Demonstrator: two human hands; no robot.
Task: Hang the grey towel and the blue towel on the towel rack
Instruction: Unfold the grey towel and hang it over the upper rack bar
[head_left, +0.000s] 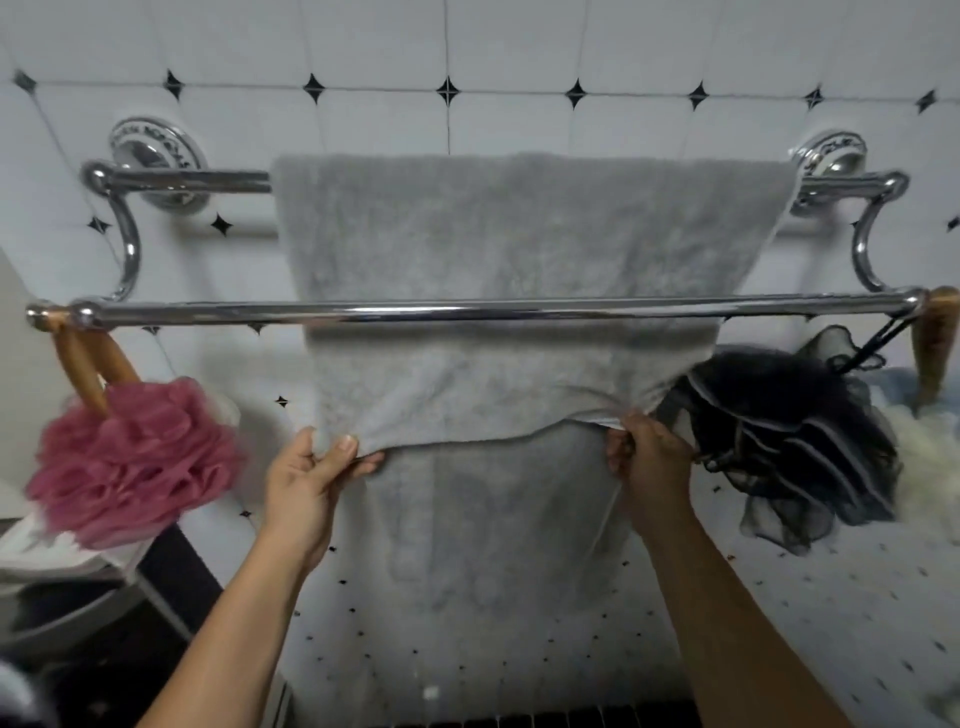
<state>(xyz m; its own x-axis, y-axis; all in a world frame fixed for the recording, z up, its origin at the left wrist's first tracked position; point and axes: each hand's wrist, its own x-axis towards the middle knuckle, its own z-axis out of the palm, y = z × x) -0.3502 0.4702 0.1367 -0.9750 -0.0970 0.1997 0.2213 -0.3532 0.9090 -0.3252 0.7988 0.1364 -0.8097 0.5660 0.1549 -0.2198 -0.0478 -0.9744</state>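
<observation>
Head view: grey towel (519, 244) draped over the towel rack (493, 310) back bar, hem running left-right at centre frame, left hand (311, 475) and right hand (647, 457) each pinching one lower corner; blue towel unseen.

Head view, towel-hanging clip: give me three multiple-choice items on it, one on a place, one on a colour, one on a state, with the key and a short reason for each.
1. Which bar carries the grey towel?
A. the upper back bar
B. the lower front bar
C. neither bar

2. What colour is the bath pouf at the rack's left end?
A. white
B. green
C. pink

3. What are the left hand and right hand doing?
A. hanging free
B. both pinching the towel's lower front edge
C. gripping the front bar

Key: 1 A, the towel drapes over the back bar and hangs behind the front bar. 2 C, it is pink. 3 B, each hand pinches the hem.
</observation>
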